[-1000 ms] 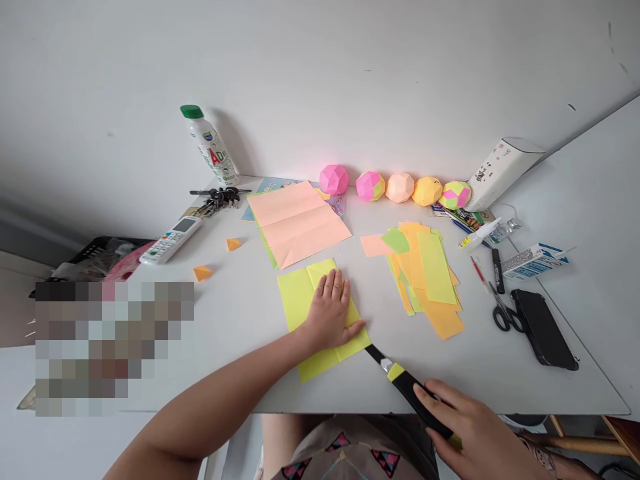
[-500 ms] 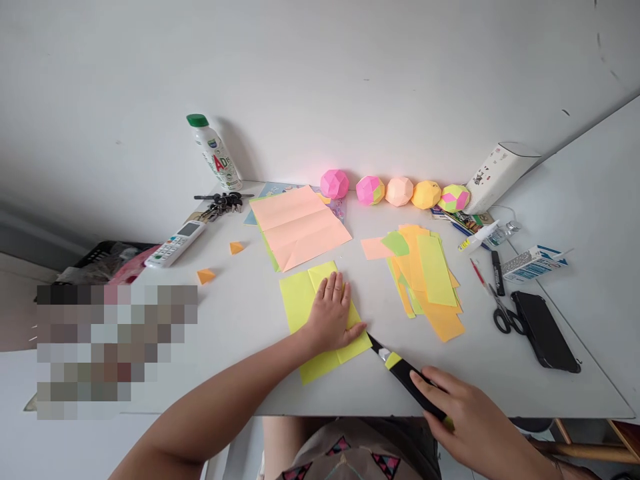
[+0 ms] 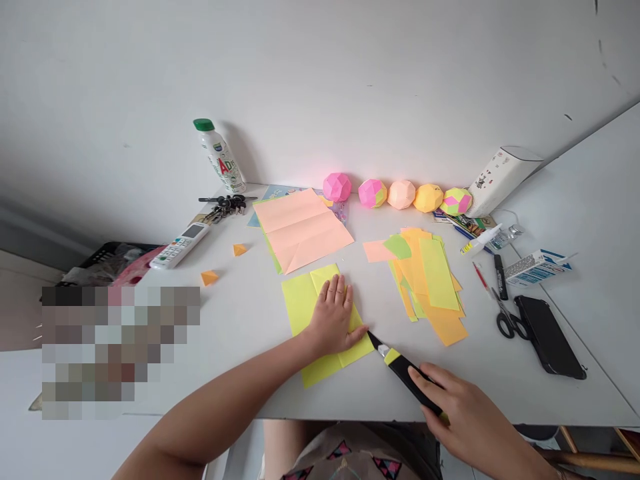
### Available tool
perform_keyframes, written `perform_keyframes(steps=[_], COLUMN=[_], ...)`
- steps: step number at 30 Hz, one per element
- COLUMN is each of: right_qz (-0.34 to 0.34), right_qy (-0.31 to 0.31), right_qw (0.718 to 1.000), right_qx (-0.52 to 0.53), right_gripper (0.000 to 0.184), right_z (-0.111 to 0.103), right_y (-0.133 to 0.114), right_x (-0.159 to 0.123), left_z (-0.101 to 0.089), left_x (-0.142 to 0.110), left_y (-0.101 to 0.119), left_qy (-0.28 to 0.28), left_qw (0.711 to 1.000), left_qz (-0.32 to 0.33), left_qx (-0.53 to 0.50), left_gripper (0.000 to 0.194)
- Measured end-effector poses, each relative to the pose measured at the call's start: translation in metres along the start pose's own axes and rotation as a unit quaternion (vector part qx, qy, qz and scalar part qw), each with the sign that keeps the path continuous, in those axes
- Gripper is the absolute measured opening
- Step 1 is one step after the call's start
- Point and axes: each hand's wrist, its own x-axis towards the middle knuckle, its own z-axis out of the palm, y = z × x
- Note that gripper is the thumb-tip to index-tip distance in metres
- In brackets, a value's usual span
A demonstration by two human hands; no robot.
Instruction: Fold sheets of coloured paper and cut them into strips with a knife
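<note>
My left hand (image 3: 334, 316) lies flat, fingers stretched, on a folded yellow-green paper sheet (image 3: 303, 303) on the white table (image 3: 240, 320). My right hand (image 3: 467, 417) grips the black handle of a black-and-yellow utility knife (image 3: 400, 367) at the table's near edge. The knife's tip touches the right edge of the yellow-green sheet, just beside my left thumb.
A creased peach sheet (image 3: 300, 227) lies behind. A pile of orange and green paper strips (image 3: 427, 277) is to the right. Five paper balls (image 3: 400, 194) line the wall. Scissors (image 3: 506, 313), phone (image 3: 549, 337), pens, bottle (image 3: 220, 157), remote (image 3: 179, 245) and keys (image 3: 223, 203) lie around.
My right hand has pushed the knife up and left until its tip meets the yellow-green sheet's right edge. My left hand stays flat on the sheet.
</note>
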Motion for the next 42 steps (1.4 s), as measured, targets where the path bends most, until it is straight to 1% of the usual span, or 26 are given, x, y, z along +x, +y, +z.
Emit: perform_keyframes(steps=[4,9,12,14,16,18,20,22,27,30,34,38,42], right_qz=[0.0,-0.012,-0.01,-0.006,-0.001,0.005,0.01,0.012,0.009,0.006,0.003,0.005,0.01], right_qy=[0.01,0.009,0.009,0.001,-0.007,-0.01,-0.016,-0.026,-0.052,-0.052,-0.046,-0.054,-0.075], right_qw=[1.0,1.0,1.0,1.0,1.0,1.0,1.0,1.0,0.999,0.999,0.999,0.998,0.997], right_qx=[-0.007,-0.008,0.008,0.018,0.022,0.021,0.018,0.011,-0.004,-0.007,-0.016,-0.03,-0.027], right_gripper=[0.046,0.047,0.047,0.048,0.049,0.051,0.052,0.052,0.052,0.054,0.055,0.053,0.053], right_z=[0.0,-0.003,-0.006,-0.007,-0.006,-0.005,-0.003,-0.003,-0.006,-0.007,-0.005,-0.007,-0.012], right_y=[0.002,0.005,0.005,0.004,0.003,0.003,0.002,0.002,0.003,0.004,0.003,0.002,0.003], right_x=[0.01,0.026,0.025,0.021,0.014,0.007,0.003,0.001,0.007,0.01,0.015,0.034,0.05], left_z=[0.0,-0.002,-0.002,-0.002,-0.001,-0.001,-0.002,-0.004,-0.001,0.002,0.002,0.004,0.008], left_x=[0.0,0.001,0.0,-0.003,-0.007,-0.01,-0.01,-0.008,-0.004,-0.004,-0.004,-0.005,-0.005], left_y=[0.0,-0.001,0.0,0.003,0.005,0.005,0.003,-0.002,-0.014,-0.016,-0.016,-0.017,-0.018], left_qy=[-0.006,-0.011,-0.018,-0.012,0.003,0.014,0.017,0.014,0.023,0.017,0.006,0.011,0.031], left_qw=[1.0,1.0,1.0,1.0,1.0,0.999,0.999,0.999,0.999,0.999,0.999,0.998,0.998], left_qz=[0.001,0.002,0.004,0.01,0.024,0.03,0.029,0.032,0.04,0.049,0.051,0.055,0.054], left_qx=[0.0,-0.008,-0.006,-0.001,0.004,0.008,0.007,0.002,0.008,0.013,0.015,0.007,-0.01], left_gripper=[0.092,0.092,0.093,0.092,0.086,0.074,0.062,0.058,0.07,0.076,0.079,0.081,0.081])
